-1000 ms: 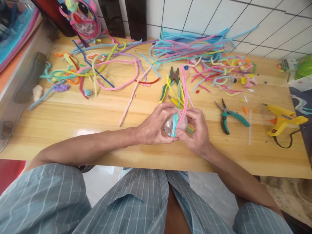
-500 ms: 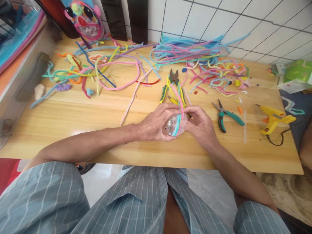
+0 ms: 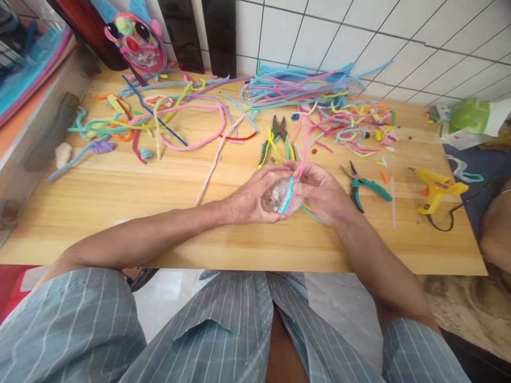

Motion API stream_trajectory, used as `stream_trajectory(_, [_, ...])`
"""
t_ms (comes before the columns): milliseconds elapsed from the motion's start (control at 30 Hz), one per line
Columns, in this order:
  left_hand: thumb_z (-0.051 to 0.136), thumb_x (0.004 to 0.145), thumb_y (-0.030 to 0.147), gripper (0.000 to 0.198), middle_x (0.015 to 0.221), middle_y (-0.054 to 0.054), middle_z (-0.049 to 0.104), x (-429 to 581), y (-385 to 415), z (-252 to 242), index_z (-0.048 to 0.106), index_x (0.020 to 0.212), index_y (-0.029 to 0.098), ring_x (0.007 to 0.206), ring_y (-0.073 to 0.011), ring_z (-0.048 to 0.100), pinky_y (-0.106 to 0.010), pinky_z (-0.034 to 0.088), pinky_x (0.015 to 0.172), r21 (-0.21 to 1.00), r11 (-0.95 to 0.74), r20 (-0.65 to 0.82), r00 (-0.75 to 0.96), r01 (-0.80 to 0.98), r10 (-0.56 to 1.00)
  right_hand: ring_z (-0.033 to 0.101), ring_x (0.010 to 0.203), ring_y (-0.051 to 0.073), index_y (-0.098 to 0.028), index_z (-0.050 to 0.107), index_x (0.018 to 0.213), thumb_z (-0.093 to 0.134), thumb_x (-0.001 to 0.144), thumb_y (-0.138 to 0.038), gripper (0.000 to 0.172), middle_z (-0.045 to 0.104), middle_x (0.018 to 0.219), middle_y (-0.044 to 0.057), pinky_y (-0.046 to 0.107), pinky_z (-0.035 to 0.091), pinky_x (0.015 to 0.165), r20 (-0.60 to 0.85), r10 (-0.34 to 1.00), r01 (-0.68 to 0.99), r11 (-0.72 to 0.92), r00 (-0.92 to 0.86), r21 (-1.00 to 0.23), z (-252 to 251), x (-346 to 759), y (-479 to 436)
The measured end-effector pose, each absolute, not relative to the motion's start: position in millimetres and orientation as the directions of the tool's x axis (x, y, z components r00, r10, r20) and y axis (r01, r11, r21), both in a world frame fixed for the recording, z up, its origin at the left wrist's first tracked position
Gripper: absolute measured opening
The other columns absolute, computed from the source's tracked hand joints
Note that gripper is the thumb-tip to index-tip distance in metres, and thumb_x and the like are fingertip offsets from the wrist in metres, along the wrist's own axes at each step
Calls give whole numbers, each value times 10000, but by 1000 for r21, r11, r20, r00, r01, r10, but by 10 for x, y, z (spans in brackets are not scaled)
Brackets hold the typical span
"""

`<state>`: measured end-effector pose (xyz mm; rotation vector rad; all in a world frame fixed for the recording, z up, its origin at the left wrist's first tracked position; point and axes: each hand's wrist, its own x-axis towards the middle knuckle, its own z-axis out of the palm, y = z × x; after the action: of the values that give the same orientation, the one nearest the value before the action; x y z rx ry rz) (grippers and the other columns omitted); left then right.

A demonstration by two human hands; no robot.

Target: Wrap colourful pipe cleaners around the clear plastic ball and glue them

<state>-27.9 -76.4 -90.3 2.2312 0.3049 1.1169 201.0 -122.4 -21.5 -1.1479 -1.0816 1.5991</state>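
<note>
A clear plastic ball [image 3: 277,197] wrapped with teal and pink pipe cleaners [image 3: 290,192] is held just above the wooden table [image 3: 120,213]. My left hand [image 3: 250,199] cups the ball from the left, fingers curled round it. My right hand [image 3: 321,192] is closed on the ball's right side and pinches a pink pipe cleaner [image 3: 303,146] that runs up and away over the table. Yellow and teal strands trail beside it.
Loose pipe cleaners [image 3: 295,88] in many colours litter the far half of the table. Yellow-handled pliers [image 3: 271,139] lie behind my hands, teal-handled pliers [image 3: 365,185] to the right, then a yellow glue gun [image 3: 435,190]. A clown-face craft [image 3: 138,42] leans at the back left. Another person's arm [image 3: 495,223] shows at right.
My right hand has shifted round the ball, drawing the pink pipe cleaner over it. The camera has tilted slightly, so the table sits higher and further left in view.
</note>
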Motion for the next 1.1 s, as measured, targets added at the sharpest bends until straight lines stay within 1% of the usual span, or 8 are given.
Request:
stream_trajectory(133, [909,919,427,910,1653,-208,574,-279,-810,-836,418,1675,302,1612,-377,559,-638,512,1313,668,-740,613,620,-75,491,686,1446,316,-285,758,867,1093,638,-482,452,774,1510,36,514,584,1231,-223,953,-188,-262,-204,-947,-268,2007,-1190])
stream_trajectory(233, [914,912,465,876,1661,-200,570,-284,-868,-758,434,1628,311,1604,-373,563,-645,517,1307,733,-678,545,644,-54,537,706,1422,325,-273,733,856,1070,672,-508,450,778,1500,57,556,603,1200,-210,957,-160,-243,-200,-957,-296,1997,-1193])
stream_trajectory(333, [845,975,530,715,1594,-186,617,-285,-918,-697,503,1553,285,1532,-345,628,-586,579,1242,827,-561,445,646,-31,620,714,1391,317,-271,718,849,1059,678,-533,462,784,1472,64,545,607,1184,-184,968,-128,-207,-171,-970,-321,1975,-1212])
stream_trajectory(500, [790,1015,471,549,1562,-170,657,-286,-954,-668,579,1473,252,1498,-314,659,-534,587,1229,898,-440,362,619,-30,697,737,1295,293,-270,726,852,1049,675,-557,467,797,1429,59,498,626,1125,-159,979,-98,-172,-127,-980,-356,1929,-1245])
stream_trajectory(700, [805,995,490,548,1537,-158,680,-285,-931,-673,614,1447,246,1457,-316,684,-510,589,1208,904,-424,362,621,-52,696,766,1200,281,-276,762,855,1053,667,-584,463,838,1304,50,494,645,1089,-172,982,-129,-182,-84,-975,-365,1923,-1246])
stream_trajectory(867, [791,990,514,560,1488,-138,709,-276,-893,-686,623,1448,240,1364,-295,724,-469,615,1153,898,-439,356,626,-24,694,775,1255,314,-276,752,845,1050,702,-578,448,822,1396,64,539,664,1080,-156,984,-120,-166,-87,-979,-381,1945,-1245])
stream_trajectory(1000, [785,990,530,587,1506,-144,696,-281,-891,-706,611,1478,252,1404,-304,705,-489,608,1182,876,-482,388,630,-24,672,778,1278,319,-285,770,893,1048,709,-567,436,834,1376,66,552,656,1109,-150,984,-115,-160,-92,-980,-378,1948,-1251])
stream_trajectory(1100, [806,970,563,685,1570,-162,665,-274,-892,-693,577,1536,253,1429,-314,692,-492,621,1169,890,-455,375,619,-32,690,779,1282,332,-292,758,837,1072,660,-570,455,841,1373,49,569,660,1107,-146,987,-113,-154,-72,-982,-368,1952,-1244])
